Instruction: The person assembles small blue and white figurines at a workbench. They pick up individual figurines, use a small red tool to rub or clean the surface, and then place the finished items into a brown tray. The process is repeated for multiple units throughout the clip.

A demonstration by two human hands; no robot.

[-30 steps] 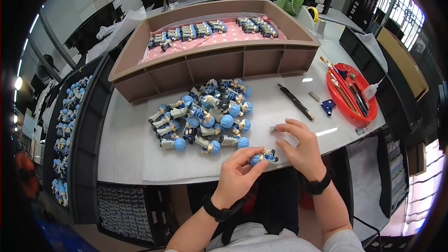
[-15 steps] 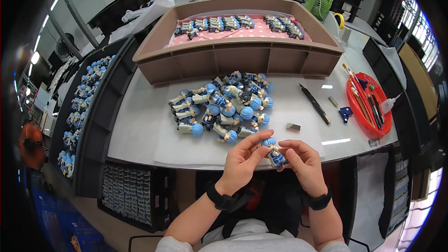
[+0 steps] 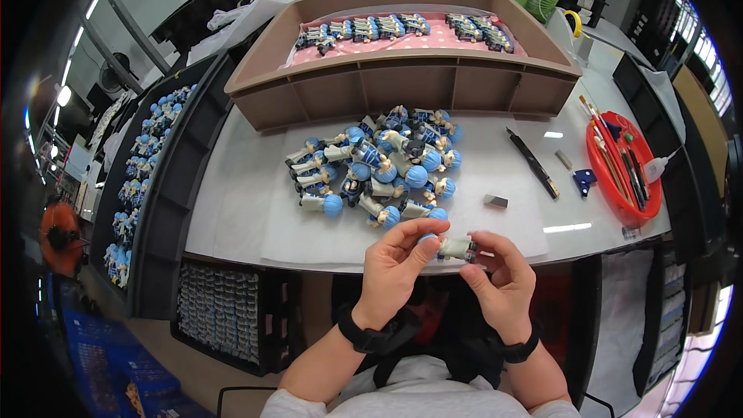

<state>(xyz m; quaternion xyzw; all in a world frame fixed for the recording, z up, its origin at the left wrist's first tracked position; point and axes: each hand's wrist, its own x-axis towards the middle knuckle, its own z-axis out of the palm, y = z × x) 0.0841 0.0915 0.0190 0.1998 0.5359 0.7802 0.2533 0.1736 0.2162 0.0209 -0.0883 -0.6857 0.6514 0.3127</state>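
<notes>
Above the white table [image 3: 228,220], the left hand [image 3: 389,269] pinches a figurine [image 3: 455,248] by its head while the right hand [image 3: 507,285], thumb and fingers parted, perhaps touches its feet, seemingly a checking step next calling for steady support.

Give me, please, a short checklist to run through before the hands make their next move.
1. Left hand gripping the blue-haired figurine at its head end: ok.
2. Right hand touching the figurine's feet: cannot tell; its fingertips are right beside them.
3. Figurine's face in view: not ok, hidden.
4. Small grey block lying clear of both hands: ok.
5. Paintbrushes in the red basket: ok.
</notes>
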